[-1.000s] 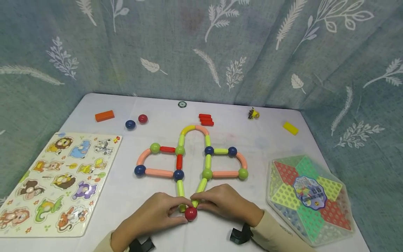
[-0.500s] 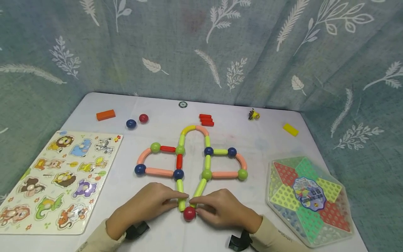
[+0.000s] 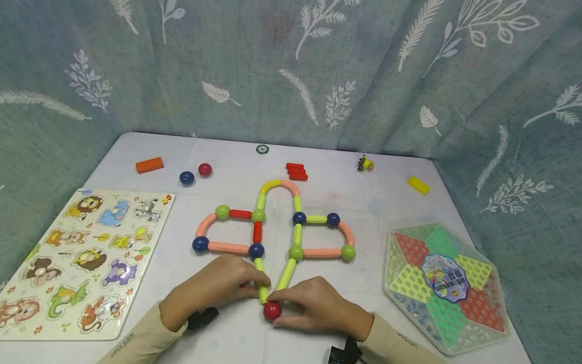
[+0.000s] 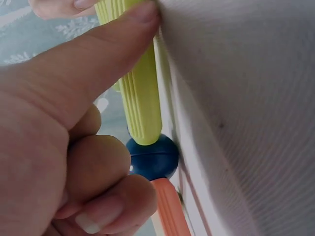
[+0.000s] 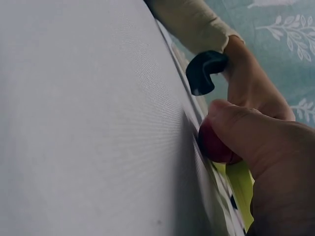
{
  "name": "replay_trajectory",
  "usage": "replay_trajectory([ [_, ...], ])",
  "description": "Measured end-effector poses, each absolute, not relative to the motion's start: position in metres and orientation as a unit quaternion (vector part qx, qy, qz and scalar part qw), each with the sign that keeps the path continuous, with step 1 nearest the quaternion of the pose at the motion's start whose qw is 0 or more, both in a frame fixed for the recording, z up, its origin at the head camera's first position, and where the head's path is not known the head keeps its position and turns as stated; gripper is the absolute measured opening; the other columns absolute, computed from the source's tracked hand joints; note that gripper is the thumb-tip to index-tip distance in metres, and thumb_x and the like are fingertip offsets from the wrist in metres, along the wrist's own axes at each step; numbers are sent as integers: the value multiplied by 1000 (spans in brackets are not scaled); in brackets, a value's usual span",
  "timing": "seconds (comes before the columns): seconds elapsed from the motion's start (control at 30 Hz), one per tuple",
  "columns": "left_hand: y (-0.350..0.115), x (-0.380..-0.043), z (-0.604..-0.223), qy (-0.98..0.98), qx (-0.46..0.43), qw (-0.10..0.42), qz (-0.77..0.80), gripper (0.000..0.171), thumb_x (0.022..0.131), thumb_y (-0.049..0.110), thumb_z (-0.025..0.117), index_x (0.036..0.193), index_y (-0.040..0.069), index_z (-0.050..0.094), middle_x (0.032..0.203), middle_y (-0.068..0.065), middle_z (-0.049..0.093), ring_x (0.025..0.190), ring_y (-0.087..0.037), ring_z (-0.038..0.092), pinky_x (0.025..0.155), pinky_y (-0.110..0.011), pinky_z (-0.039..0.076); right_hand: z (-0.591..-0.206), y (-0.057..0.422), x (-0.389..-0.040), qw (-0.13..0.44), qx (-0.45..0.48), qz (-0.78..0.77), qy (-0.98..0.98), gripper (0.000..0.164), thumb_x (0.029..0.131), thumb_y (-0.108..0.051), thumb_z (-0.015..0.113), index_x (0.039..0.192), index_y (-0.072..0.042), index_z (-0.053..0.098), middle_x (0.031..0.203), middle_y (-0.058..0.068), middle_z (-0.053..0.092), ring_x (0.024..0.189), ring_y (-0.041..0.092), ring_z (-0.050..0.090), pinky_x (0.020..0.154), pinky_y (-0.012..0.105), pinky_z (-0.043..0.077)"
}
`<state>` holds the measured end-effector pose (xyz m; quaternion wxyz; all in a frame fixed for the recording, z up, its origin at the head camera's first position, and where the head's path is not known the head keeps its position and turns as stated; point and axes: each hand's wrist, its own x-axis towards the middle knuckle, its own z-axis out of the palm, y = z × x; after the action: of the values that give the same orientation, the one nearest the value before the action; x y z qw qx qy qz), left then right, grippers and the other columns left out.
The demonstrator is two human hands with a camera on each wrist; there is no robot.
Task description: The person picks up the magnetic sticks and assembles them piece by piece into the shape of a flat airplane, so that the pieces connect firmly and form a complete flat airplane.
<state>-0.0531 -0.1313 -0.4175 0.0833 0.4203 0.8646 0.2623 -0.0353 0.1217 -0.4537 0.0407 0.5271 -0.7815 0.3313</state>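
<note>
My left hand (image 3: 223,283) pinches the yellow-green magnetic stick (image 4: 142,98) that runs down from a blue ball (image 4: 155,156); the thumb lies along it in the left wrist view. With thumb and fingers my right hand (image 3: 318,306) holds a red ball (image 3: 272,311) at the near end of the figure. A second yellow-green stick (image 3: 286,274) slants from a green ball (image 3: 296,252) toward that red ball. Beyond the hands the figure of sticks and balls spreads into two side loops, with an arch (image 3: 280,185) of curved sticks at the top.
An animal puzzle board (image 3: 102,242) lies at left, a hexagonal game box (image 3: 445,288) at right. Toward the back are an orange block (image 3: 149,165), a loose blue ball (image 3: 187,178), another red ball (image 3: 205,169), red sticks (image 3: 297,172), a small yellow toy (image 3: 365,163) and a yellow block (image 3: 418,185).
The left hand has let go of the red ball, drawn back and taken hold of the left yellow-green stick. The right hand has shifted from the right stick onto the red ball.
</note>
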Motion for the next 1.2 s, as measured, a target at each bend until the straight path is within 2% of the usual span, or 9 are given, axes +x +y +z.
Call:
replay_trajectory([
  [0.33,-131,-51,-419,872,399,78,273,25,79,32,74,104,31,70,89,25,62,71,9,52,68,-16,45,-455,118,-34,56,522,341,-780,35,81,-43,70,113,-28,64,74,-20,60,58,-11,35,54,7,29],
  [0.53,-132,-45,-421,877,379,74,285,24,82,30,73,106,30,70,92,25,64,75,10,55,71,-17,47,-455,117,-33,55,518,344,-781,36,81,-43,70,112,-27,65,76,-20,62,57,-10,34,53,7,28],
  [0.7,-131,-39,-422,878,368,73,296,26,82,29,72,108,29,70,90,23,65,67,8,53,64,-17,46,-454,118,-35,65,514,343,-784,36,80,-43,71,112,-27,65,69,-20,57,56,-9,32,52,8,26],
  [0.9,-132,-37,-423,877,364,66,306,27,81,28,74,108,30,69,82,25,62,58,6,47,54,-17,41,-453,121,-38,72,513,342,-784,35,80,-42,72,111,-26,65,72,-19,59,57,-9,34,53,9,27],
  [1.03,-132,-36,-423,875,366,51,312,27,81,29,74,107,32,69,69,27,54,53,5,41,50,-17,38,-452,122,-42,82,511,340,-785,35,79,-41,72,110,-25,66,69,-19,56,56,-9,32,53,9,28],
  [1.2,-130,-33,-425,865,380,46,324,30,82,32,72,111,35,66,62,26,46,51,6,33,48,-15,32,-438,126,-48,51,510,355,-782,32,82,-36,71,111,-23,66,71,-18,58,56,-9,34,53,7,29],
])
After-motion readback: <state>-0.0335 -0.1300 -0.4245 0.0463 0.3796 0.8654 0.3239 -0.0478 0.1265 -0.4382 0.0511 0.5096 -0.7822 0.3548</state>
